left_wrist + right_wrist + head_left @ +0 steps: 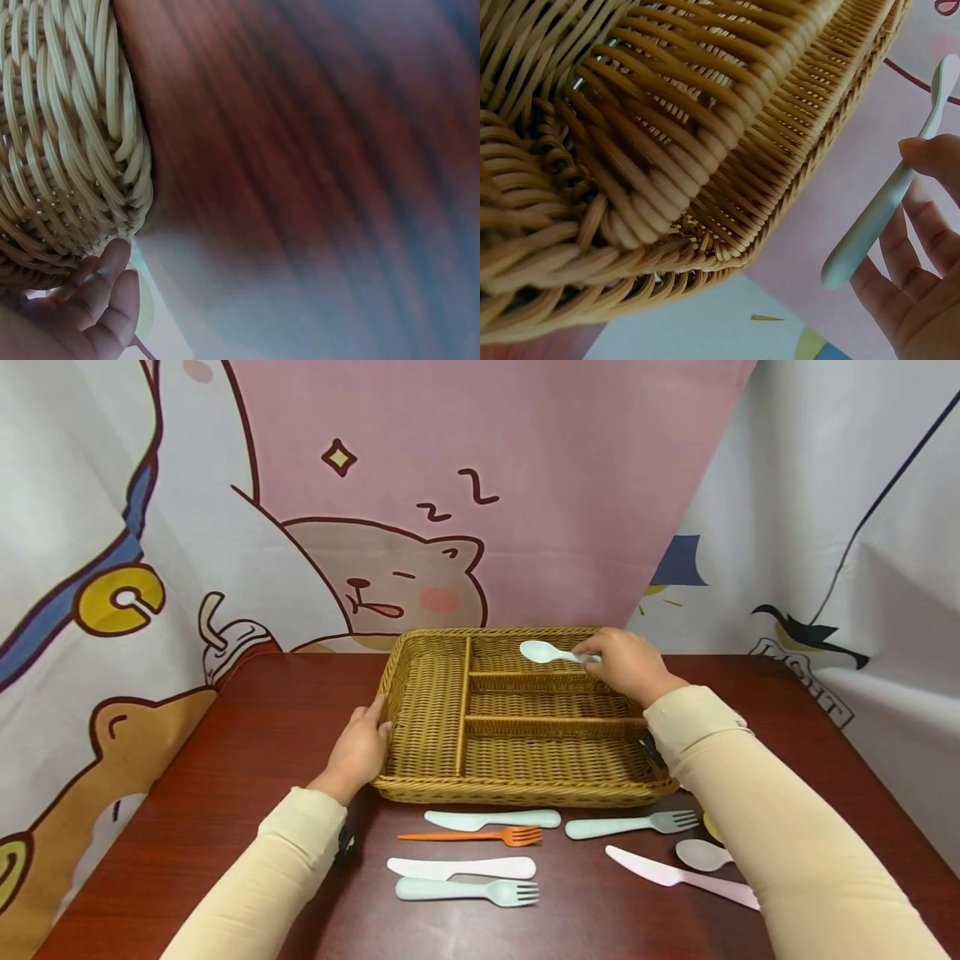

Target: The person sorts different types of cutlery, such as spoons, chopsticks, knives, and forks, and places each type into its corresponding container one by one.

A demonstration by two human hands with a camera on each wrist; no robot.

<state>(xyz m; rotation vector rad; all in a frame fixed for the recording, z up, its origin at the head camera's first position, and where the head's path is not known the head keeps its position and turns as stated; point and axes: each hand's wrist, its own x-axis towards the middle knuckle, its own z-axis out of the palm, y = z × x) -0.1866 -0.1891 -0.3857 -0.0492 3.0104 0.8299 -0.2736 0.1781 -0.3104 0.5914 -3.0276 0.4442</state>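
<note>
While my right fingers pinch the spoon above the basket mid-frame, my left fingers hold its left side. Little looks done: nothing shows inside; forks and knives lie on the desk, lower frame.

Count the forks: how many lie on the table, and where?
3: the orange fork between the mint knife and white knife; the nearest mint fork, beside the white knife; the right-hand mint fork, between basket and pink knife. The right sleeve may hide more.
</note>
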